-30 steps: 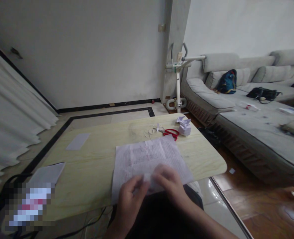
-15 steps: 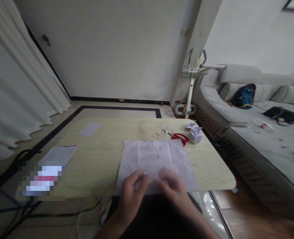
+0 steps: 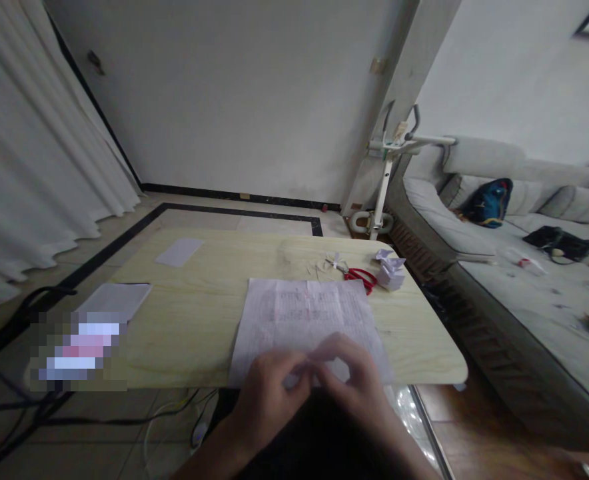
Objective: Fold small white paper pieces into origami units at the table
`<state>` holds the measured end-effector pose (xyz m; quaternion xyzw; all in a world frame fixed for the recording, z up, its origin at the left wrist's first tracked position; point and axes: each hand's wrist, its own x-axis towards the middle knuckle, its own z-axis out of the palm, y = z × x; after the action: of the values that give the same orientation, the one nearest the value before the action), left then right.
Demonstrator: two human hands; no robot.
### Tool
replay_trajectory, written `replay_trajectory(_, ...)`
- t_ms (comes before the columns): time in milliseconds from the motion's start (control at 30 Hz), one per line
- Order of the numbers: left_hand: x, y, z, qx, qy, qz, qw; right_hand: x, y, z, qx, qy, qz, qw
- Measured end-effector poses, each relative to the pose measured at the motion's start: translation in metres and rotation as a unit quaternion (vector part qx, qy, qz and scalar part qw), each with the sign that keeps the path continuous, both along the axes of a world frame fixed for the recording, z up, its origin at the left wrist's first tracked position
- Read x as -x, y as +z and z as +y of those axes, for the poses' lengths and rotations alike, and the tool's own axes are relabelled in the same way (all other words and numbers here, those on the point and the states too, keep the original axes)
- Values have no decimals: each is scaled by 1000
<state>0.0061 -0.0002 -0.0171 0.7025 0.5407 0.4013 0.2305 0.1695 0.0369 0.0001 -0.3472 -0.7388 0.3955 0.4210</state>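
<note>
Both my hands meet at the near edge of a pale wooden table [image 3: 184, 327]. My left hand [image 3: 269, 393] and my right hand [image 3: 352, 380] have their fingers pinched together on a small piece of white paper [image 3: 302, 375] between them. Under and beyond the hands lies a large printed sheet [image 3: 307, 317], creased into panels. Further back on the table are red-handled scissors [image 3: 357, 275], some paper scraps [image 3: 324, 263] and a small heap of folded white paper pieces [image 3: 390, 270].
Two more white sheets [image 3: 117, 300] [image 3: 179, 251] lie on the table's left side. A grey sofa [image 3: 524, 267] with a blue backpack [image 3: 487, 201] and a black bag [image 3: 557, 243] stands right. White curtains [image 3: 29, 167] hang left; cables [image 3: 49, 413] run over the floor.
The camera view swung and tilted slightly. My hands drew closer together, fingers now pinched tight on the small paper near the table edge.
</note>
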Motion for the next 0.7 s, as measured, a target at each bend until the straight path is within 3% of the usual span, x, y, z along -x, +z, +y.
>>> replay_trajectory(100,1,2,-1,41,-9,-18,999,-2,-1,2,15,-2,2,1000)
replay_trajectory(233,3,7,-4,81,-68,-12,994,-6,3,3,54,12,-4,998)
replay_trajectory(433,6,13,-7,118,-46,-72,989,-8,9,1,77,49,16,996)
replay_trajectory(700,6,4,-1,243,-66,-213,944,-5,5,0,80,57,14,995)
